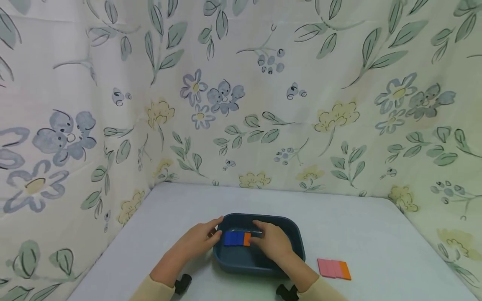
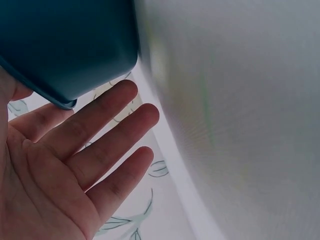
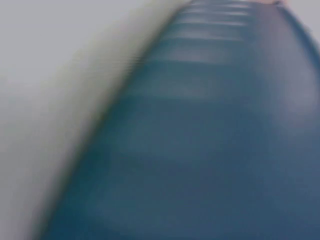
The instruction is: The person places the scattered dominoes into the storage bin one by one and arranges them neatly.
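A dark blue plastic bin (image 1: 260, 267) stands on the white table between the hands. Inside it, two blue tiles (image 1: 234, 238) and an orange tile (image 1: 247, 239) lie side by side in a row. My left hand (image 1: 196, 240) is at the bin's left rim, its fingers spread and fairly straight; the left wrist view shows the index fingertip at the rim (image 2: 62, 102). Over the bin's right half reaches my right hand (image 1: 274, 242), thumb tip close beside the orange tile and index finger apart from it. Blue bin wall (image 3: 190, 150) fills most of the right wrist view, blurred.
Right of the bin, two pink tiles (image 1: 329, 268) and another orange tile (image 1: 344, 270) form a row on the table (image 1: 361, 234). Black wrist devices (image 1: 183, 284) show near both sleeves. A floral curtain (image 1: 241, 104) hangs behind and to the sides.
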`<state>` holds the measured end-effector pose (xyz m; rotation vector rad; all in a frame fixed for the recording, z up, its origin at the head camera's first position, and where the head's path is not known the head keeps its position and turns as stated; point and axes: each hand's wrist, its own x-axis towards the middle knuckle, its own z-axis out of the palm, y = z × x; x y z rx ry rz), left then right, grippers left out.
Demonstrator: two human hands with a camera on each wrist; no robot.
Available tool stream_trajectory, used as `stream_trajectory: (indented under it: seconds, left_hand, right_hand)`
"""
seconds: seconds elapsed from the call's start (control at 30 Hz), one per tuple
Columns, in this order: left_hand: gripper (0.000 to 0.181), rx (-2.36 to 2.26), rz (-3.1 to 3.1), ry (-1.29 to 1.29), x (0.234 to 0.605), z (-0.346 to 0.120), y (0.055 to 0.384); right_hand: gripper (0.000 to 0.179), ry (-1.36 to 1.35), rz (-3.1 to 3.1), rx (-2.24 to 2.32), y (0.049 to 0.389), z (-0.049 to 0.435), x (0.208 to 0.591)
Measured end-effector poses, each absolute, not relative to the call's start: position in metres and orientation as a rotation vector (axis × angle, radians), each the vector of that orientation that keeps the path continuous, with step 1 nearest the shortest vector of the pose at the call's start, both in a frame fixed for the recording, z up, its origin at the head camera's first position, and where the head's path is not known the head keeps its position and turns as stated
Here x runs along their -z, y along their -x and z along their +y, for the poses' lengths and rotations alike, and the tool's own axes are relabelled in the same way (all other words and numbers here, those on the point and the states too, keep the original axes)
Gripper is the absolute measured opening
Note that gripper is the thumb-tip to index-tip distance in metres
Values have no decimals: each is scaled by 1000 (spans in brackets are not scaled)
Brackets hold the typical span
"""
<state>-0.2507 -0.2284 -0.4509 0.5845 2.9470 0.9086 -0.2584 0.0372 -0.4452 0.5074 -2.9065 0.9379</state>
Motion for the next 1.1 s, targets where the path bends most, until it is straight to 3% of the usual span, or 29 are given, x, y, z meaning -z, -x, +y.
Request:
stream_trajectory:
  seconds: [0.17,0.43,0.6,1.1]
  left_hand:
    - [52,-912,2931,-607,461,-226,249]
    - [52,-898,2921,-581,464,-223,244]
    - [52,-902,2926,-572,459,-222,244]
    - [50,-871,2982,-520,447,-224,245]
  right_hand:
    - [42,-666,-2756,-1151,242,83,433]
    - [34,-454,-2621,-1354,227,167,438]
    - [41,-385,-2767,-1350,230,207,448]
    - [54,-794,-3065,-1008,255,256,463]
